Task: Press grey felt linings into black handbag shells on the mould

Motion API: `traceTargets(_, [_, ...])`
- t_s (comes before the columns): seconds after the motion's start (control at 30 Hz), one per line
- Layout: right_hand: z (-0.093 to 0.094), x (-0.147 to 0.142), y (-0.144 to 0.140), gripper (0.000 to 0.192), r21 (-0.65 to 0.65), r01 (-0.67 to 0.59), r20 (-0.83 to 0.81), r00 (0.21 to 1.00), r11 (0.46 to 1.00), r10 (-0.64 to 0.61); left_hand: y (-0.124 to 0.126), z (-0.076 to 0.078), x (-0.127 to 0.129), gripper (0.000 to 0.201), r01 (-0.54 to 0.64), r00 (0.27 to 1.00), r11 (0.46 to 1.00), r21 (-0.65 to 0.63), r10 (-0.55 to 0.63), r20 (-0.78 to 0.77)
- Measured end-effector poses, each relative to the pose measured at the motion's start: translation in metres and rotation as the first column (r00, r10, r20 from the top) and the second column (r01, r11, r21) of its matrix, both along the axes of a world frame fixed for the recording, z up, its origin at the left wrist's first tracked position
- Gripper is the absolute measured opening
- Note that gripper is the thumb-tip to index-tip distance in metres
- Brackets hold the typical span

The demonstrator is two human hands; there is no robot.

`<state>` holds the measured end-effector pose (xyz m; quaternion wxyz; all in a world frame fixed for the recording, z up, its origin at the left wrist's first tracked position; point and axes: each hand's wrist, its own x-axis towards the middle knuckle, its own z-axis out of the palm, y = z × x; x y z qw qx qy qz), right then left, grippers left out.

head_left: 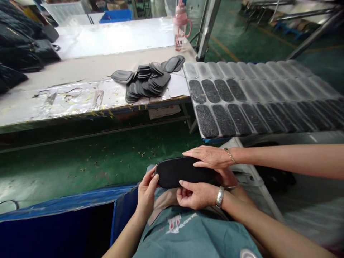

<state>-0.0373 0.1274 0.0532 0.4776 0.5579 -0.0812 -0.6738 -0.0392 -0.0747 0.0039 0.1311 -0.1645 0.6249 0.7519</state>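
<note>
A long black pad with rounded ends (174, 172) is held level in front of my apron. My left hand (147, 188) pinches its left end between thumb and fingers. My right hand (228, 178) is at the pad's right end, closed around it and mostly covered by another person's hands and arm. That person reaches in from the right: the upper hand (211, 157), with a beaded bracelet, lies over the pad's far edge. Their lower hand (197, 195), with a silver bangle, is at the near edge, fingers curled.
A board (197, 123) at right bears rows of dark and greyish oval pads. On the worktable (88, 68) lie a pile of grey shaped pieces (149, 80) and a pink-lidded bottle (180, 30). Dark bags (24, 50) stand at far left. A blue bin (114, 215) is low left.
</note>
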Motion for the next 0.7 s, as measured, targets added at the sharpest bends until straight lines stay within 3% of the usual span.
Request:
traceTargets(0.2, [-0.001, 0.001, -0.005, 0.015, -0.032, -0.083, -0.261, 0.963, 0.996, 0.072, -0.002, 0.004, 0.001, 0.044, -0.021, 1.000, 1.000, -0.004, 0.021, 0.001])
traceTargets(0.27, [-0.004, 0.001, -0.006, 0.020, -0.028, -0.122, -0.383, 0.918, 0.992, 0.102, -0.001, 0.004, 0.001, 0.044, -0.009, 1.000, 1.000, -0.007, 0.009, -0.006])
traceTargets(0.33, [-0.012, 0.003, -0.005, 0.029, -0.031, -0.141, -0.561, 0.822, 0.989, 0.100, 0.000, 0.004, 0.001, 0.044, -0.004, 1.000, 1.000, -0.012, 0.003, -0.012])
traceTargets(0.4, [-0.022, 0.006, -0.002, 0.036, -0.049, -0.129, -0.779, 0.626, 0.990, 0.043, 0.001, 0.003, 0.001, 0.044, -0.004, 1.000, 1.000, -0.015, 0.004, -0.016])
traceTargets(0.5, [-0.037, 0.012, 0.004, 0.042, 0.000, -0.066, -0.991, 0.135, 0.998, 0.008, 0.002, 0.001, 0.002, 0.044, -0.003, 1.000, 1.000, -0.020, 0.002, -0.028])
traceTargets(0.57, [-0.044, 0.016, 0.007, 0.052, 0.123, 0.023, -0.972, -0.198, 0.992, 0.125, 0.001, -0.001, 0.002, 0.043, 0.023, 0.999, 1.000, -0.016, -0.024, -0.040])
traceTargets(0.6, [-0.045, 0.017, 0.008, 0.057, 0.185, 0.082, -0.923, -0.328, 0.979, 0.201, 0.000, -0.002, 0.003, 0.041, 0.037, 0.998, 0.999, -0.013, -0.037, -0.046])
traceTargets(0.7, [-0.044, 0.017, 0.008, 0.063, 0.273, 0.224, -0.749, -0.561, 0.936, 0.352, -0.002, -0.004, 0.005, 0.038, 0.064, 0.996, 0.998, -0.004, -0.064, -0.059])
